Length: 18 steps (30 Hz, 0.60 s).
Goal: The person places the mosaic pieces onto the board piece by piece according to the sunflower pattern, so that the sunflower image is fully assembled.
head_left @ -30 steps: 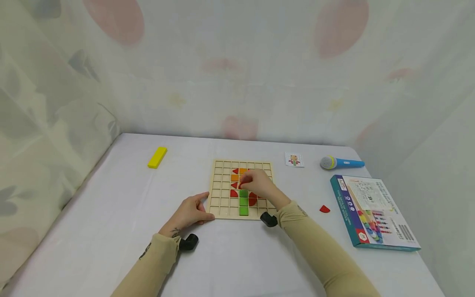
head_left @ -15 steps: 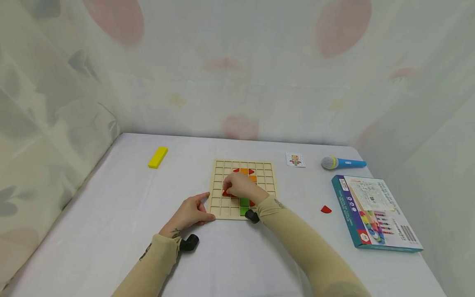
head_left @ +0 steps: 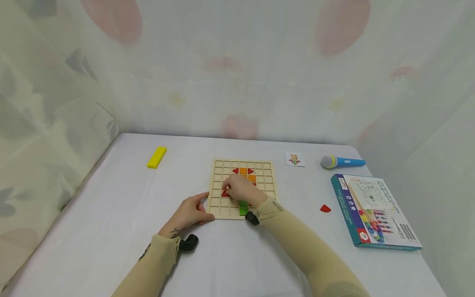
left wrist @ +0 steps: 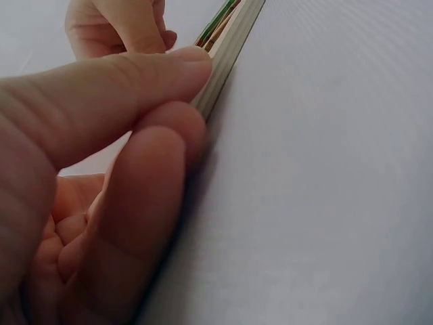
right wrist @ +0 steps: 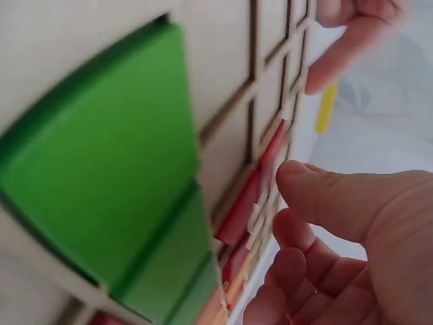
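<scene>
A wooden grid board [head_left: 222, 212] lies on the white table. My left hand [head_left: 189, 210] holds its near left corner, index finger at the left side and thumb at the front edge; in the left wrist view the thumb [left wrist: 169, 71] lies against the board's edge. My right hand [head_left: 242, 189] reaches over the board and pinches a red quarter-circle piece [head_left: 224, 193] at a cell left of the middle. Green square tiles [head_left: 243, 210] run up the centre. Beyond them sit orange squares [head_left: 252, 178] and red triangles [head_left: 250, 170]. The right hand hides several pieces.
A loose red quarter-circle piece [head_left: 325, 208] lies right of the board. A pattern card [head_left: 295, 159], a blue toy microphone [head_left: 346, 162] and a flat game box [head_left: 378, 214] are farther right. A yellow block [head_left: 157, 157] stands at the back left.
The right hand has moved left across the board with a red piece and stays over a left-hand cell, uncovering a red triangle and an orange square. The left hand keeps its place.
</scene>
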Each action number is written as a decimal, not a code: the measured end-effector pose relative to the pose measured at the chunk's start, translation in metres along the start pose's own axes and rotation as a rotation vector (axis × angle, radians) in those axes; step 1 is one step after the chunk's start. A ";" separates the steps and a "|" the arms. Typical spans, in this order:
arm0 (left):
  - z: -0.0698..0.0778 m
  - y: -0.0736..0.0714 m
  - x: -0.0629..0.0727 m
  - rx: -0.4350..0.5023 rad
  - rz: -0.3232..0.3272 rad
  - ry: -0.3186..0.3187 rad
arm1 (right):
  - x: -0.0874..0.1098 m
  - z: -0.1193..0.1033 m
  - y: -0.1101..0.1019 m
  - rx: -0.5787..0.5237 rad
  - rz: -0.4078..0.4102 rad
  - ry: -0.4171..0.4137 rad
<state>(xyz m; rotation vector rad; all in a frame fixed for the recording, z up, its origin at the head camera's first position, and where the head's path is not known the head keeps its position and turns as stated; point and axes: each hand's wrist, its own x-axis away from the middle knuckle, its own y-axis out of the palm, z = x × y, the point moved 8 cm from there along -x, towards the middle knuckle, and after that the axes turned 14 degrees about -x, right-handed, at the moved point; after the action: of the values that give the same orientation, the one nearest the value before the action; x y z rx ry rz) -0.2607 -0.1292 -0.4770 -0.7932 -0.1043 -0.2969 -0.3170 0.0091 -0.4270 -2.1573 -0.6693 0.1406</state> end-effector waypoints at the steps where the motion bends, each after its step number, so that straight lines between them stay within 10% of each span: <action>1: -0.001 0.000 0.000 0.002 -0.001 -0.005 | 0.002 0.001 -0.003 -0.018 0.010 0.012; 9: 0.000 0.000 0.000 0.002 -0.004 -0.016 | 0.045 0.030 -0.051 -0.003 0.183 0.138; 18: -0.001 0.001 0.001 0.014 -0.001 -0.016 | 0.121 0.107 -0.102 0.093 0.238 0.496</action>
<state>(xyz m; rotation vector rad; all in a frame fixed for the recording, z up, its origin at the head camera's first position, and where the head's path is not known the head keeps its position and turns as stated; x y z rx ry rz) -0.2596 -0.1294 -0.4780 -0.7820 -0.1220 -0.2909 -0.2907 0.1968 -0.4015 -2.0614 -0.1187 -0.2283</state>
